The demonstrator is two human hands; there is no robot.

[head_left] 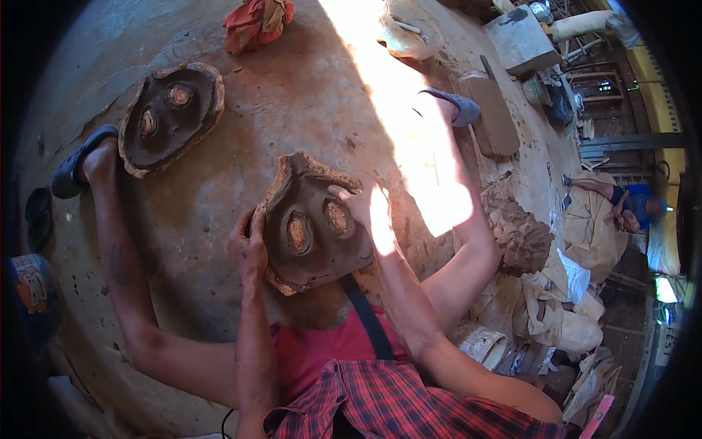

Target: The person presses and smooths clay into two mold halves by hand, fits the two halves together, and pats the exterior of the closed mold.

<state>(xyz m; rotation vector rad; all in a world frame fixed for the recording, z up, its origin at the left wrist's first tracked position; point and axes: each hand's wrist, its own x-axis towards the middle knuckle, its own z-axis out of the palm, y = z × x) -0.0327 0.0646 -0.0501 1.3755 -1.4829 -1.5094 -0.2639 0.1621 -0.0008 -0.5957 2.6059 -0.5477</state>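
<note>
On a worn, brown-grey, smooth concrete floor, streaked by a bright band of sunlight, the work sits between the person's spread legs. Main piece: dark brown, wet-looking clay form, shield-shaped, peaked at the top, with a rough, crumbly tan rim; whether its underside touches the floor cannot be told. Second piece, similar: dark brown, tan-rimmed clay form, lying just beside the left foot, its surface smooth, its outline irregular. Beyond the right shin: flat, brown, round-cornered slab; nearer the right knee, lumpy, grey-brown clay mass. Far side of floor: crumpled red and tan cloth bundle. Set into the main piece: two coarse, orange-tan ovals, each ringed by dark clay.

Pose: left hand gripping the left rim, fingers up along the edge, forearm nearly vertical. Right hand partly curled over the upper right rim, fingertips on the clay, forearm slanting inward, partly sunlit.
</note>
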